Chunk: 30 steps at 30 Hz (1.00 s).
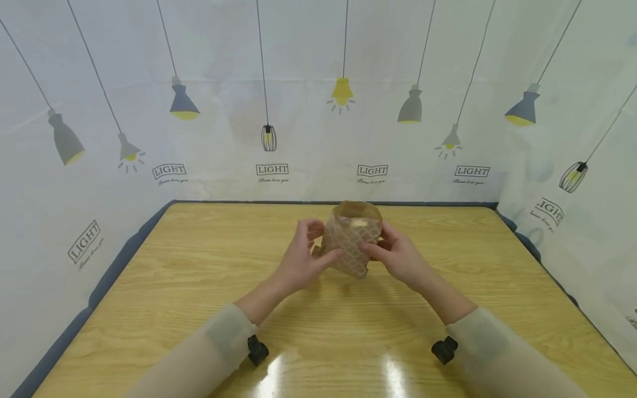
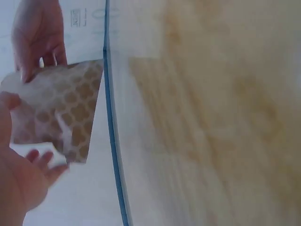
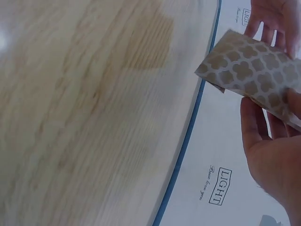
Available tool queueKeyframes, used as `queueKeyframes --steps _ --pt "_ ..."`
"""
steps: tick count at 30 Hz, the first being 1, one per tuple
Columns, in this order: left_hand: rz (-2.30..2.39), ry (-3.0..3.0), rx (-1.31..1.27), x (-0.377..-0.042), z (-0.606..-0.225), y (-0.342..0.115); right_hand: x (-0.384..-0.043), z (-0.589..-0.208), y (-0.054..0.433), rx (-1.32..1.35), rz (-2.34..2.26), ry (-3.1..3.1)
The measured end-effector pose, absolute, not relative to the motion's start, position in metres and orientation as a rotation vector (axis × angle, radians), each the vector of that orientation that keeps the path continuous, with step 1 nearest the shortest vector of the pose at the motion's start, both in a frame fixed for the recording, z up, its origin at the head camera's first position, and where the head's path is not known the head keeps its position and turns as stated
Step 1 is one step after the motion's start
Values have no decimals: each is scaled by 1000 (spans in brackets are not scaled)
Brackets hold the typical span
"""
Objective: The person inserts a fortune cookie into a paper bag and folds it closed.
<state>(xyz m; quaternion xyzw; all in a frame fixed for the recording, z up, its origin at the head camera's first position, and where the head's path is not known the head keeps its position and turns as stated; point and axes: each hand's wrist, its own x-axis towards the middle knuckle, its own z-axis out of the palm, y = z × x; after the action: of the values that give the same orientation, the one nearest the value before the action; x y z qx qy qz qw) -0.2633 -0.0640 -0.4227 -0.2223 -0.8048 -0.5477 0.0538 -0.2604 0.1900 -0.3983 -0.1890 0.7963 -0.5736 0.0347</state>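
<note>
A small brown paper bag (image 1: 350, 243) with a pale lattice print is held above the table, its mouth open and turned up. Something pale shows at its mouth, too small to tell. My right hand (image 1: 403, 260) pinches the bag's right side, thumb on the front and fingers behind; the right wrist view shows this hand (image 3: 277, 155) under the patterned bag (image 3: 254, 70). At the bag's left side is my left hand (image 1: 303, 257), fingers spread and loosely bent, thumb at the front. In the left wrist view the left hand's (image 2: 23, 179) lower fingers stand apart from the bag (image 2: 66, 103).
A wooden table (image 1: 199, 309) with light glare near its front spreads beneath both forearms. White sheeting (image 1: 308, 55) printed with hanging lamps stands behind and at both sides. Each wrist carries a black camera (image 1: 257, 351).
</note>
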Motion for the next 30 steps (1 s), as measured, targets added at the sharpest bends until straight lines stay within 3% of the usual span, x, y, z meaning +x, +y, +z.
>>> queueKeyframes --steps 9,30 --pt "-1746 -2298 -926 -268 -422 -72 -261 -395 199 -617 -1614 2519" --pt "-2127 -2263 -694 -273 -420 -98 -256 -399 206 -509 -1706 2607"
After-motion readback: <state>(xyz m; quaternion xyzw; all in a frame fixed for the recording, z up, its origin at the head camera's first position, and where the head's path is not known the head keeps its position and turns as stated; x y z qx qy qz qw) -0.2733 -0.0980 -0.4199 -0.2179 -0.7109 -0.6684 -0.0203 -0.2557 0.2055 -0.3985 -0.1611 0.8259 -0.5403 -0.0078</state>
